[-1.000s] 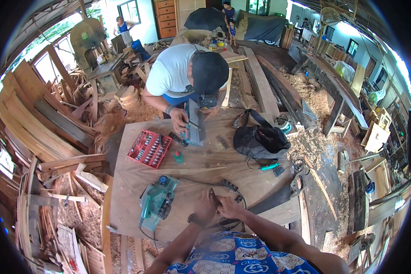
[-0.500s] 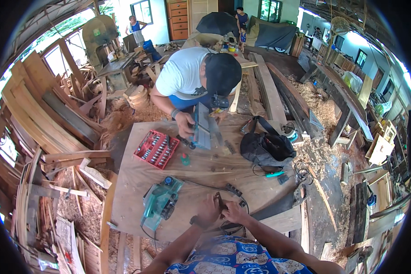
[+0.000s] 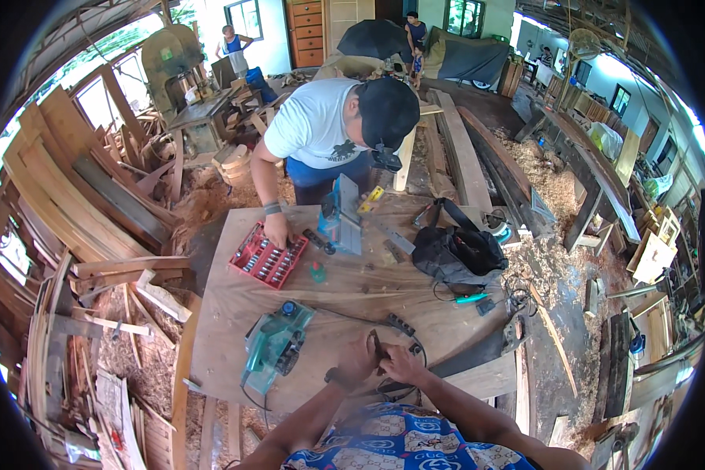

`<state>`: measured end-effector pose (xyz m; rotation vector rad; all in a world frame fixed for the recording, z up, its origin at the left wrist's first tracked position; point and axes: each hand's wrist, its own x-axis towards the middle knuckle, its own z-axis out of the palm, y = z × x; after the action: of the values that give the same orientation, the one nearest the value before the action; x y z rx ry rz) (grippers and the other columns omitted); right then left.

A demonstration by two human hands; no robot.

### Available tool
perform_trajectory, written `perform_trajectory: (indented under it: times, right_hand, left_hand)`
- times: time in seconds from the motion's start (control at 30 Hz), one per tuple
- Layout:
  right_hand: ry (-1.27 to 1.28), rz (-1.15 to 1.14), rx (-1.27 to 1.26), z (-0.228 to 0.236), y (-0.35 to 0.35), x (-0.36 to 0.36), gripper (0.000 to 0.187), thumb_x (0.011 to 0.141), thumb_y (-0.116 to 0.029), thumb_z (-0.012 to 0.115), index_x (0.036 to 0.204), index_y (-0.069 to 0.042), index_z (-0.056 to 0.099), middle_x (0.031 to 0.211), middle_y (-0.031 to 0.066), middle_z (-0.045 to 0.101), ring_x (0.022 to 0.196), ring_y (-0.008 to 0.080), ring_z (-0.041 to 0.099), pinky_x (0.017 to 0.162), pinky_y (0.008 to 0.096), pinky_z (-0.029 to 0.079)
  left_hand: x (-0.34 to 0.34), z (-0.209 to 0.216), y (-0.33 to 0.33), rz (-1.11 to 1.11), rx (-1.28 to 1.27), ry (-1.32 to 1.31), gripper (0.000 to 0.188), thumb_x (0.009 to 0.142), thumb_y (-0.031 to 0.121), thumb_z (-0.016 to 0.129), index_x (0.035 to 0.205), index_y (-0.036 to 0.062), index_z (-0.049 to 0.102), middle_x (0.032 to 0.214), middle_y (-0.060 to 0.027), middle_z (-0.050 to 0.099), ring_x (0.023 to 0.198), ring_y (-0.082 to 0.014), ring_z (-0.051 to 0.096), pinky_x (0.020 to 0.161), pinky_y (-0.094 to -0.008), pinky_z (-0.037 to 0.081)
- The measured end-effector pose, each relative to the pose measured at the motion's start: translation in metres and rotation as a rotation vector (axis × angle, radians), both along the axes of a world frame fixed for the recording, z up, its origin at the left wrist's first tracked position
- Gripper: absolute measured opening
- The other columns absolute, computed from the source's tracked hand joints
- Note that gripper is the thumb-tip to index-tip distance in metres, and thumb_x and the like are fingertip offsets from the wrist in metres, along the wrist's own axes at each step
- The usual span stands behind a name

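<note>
Over the near edge of the wooden table (image 3: 352, 294), my left hand (image 3: 356, 359) is closed round a small dark flat piece (image 3: 378, 343), whose exact kind I cannot make out. My right hand (image 3: 403, 365) meets it from the other side, its fingers closed at the piece. Left of my hands lies a green electric planer (image 3: 276, 346), its cord trailing off the edge. Across the table a co-worker's hand (image 3: 276, 230) reaches into a red case of sockets (image 3: 269, 258). Beside that case stands a blue planer (image 3: 341, 219) tipped on its side.
A black tool bag (image 3: 458, 254) occupies the table's right side. A yellow spirit level (image 3: 371, 199), a small green bottle (image 3: 317, 272) and a power strip (image 3: 400, 323) are on the tabletop. Stacked boards (image 3: 86, 184) lean at left; wood shavings (image 3: 548, 266) cover the floor at right.
The co-worker has let go of the blue planer, straightened somewhat and put a hand into the red case. The yellow level shows more fully. My hands stay nearly in place.
</note>
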<state>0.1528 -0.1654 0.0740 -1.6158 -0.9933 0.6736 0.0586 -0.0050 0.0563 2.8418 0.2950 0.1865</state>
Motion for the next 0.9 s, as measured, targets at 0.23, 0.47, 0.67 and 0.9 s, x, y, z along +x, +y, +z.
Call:
perform_trajectory:
  times: [0.23, 0.47, 0.67, 0.9]
  right_hand:
    - [-0.003, -0.015, -0.027, -0.023, -0.001, -0.003, 0.024, 0.088, 0.000, 0.050, 0.107, 0.006, 0.063, 0.088, 0.0175, 0.074, 0.079, 0.0258, 0.077, 0.074, 0.0378, 0.059]
    - [0.203, 0.027, 0.000, 0.011, -0.001, -0.006, 0.028, 0.088, 0.000, 0.052, 0.112, 0.008, 0.064, 0.094, 0.0158, 0.075, 0.081, 0.0242, 0.077, 0.075, 0.0358, 0.060]
    - [0.268, 0.007, -0.073, 0.002, -0.003, -0.004, 0.028, 0.086, -0.003, 0.056, 0.111, 0.008, 0.064, 0.093, 0.0185, 0.074, 0.082, 0.0272, 0.076, 0.073, 0.0385, 0.060]
    - [0.154, 0.037, -0.099, -0.023, -0.001, -0.003, 0.024, 0.091, 0.000, 0.057, 0.113, 0.007, 0.063, 0.095, 0.0141, 0.074, 0.083, 0.0221, 0.076, 0.073, 0.0352, 0.060]
  left_hand:
    - [-0.002, 0.024, -0.012, 0.073, -0.204, -0.146, 0.020, 0.103, 0.021, 0.053, 0.109, 0.0021, 0.051, 0.084, -0.0237, 0.066, 0.077, -0.0463, 0.066, 0.069, -0.0581, 0.052]
    - [-0.003, 0.046, -0.010, -0.005, -0.120, -0.119, 0.017, 0.105, 0.019, 0.052, 0.102, 0.0031, 0.046, 0.081, -0.0246, 0.066, 0.077, -0.0484, 0.065, 0.066, -0.0575, 0.050]
    - [-0.002, 0.039, 0.000, -0.119, -0.223, -0.193, 0.012, 0.103, 0.013, 0.053, 0.104, 0.0024, 0.047, 0.082, -0.0230, 0.064, 0.074, -0.0477, 0.063, 0.065, -0.0569, 0.049]
    - [-0.005, 0.025, 0.008, -0.151, -0.260, -0.174, 0.010, 0.103, 0.012, 0.053, 0.104, 0.0024, 0.049, 0.081, -0.0230, 0.063, 0.074, -0.0479, 0.062, 0.063, -0.0572, 0.048]
